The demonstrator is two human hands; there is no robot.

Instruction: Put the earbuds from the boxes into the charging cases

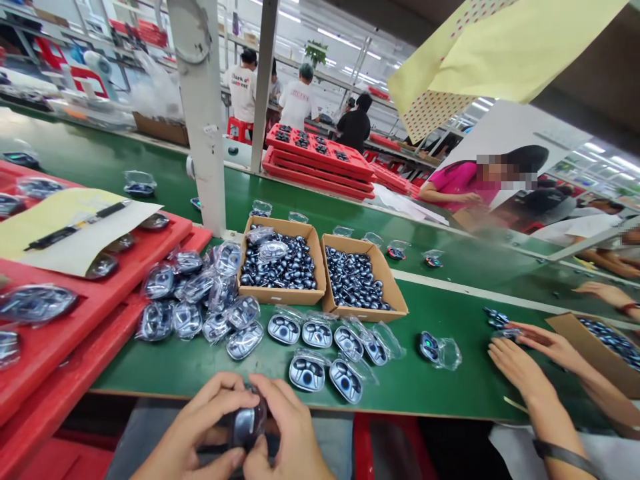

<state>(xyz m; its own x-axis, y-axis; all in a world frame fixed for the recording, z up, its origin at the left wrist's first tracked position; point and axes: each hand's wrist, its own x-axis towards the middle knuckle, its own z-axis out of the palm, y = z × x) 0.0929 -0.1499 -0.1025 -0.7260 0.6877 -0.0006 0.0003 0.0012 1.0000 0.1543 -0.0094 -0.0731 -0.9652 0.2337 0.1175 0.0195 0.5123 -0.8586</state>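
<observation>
My left hand [207, 427] and my right hand [285, 433] are closed around one dark blue earbud case [247, 423], just off the front edge of the green bench. Fingers hide part of the case, and its lid looks shut. Ahead of my hands lie several open earbud cases [307, 371] with clear lids and earbuds inside. To their left is a pile of cases in clear plastic wrap [187, 320]. Behind these stand two cardboard boxes, a left box [280, 297] and a right box [367, 313], both full of loose dark earbuds.
Stacked red trays [120, 280] fill the left side, with paper and a pen [75, 227] on top. A metal post [200, 133] rises behind them. At the right, a co-worker's hands [520, 353] handle a case beside another box [565, 327]. Yellow paper [500, 53] hangs overhead.
</observation>
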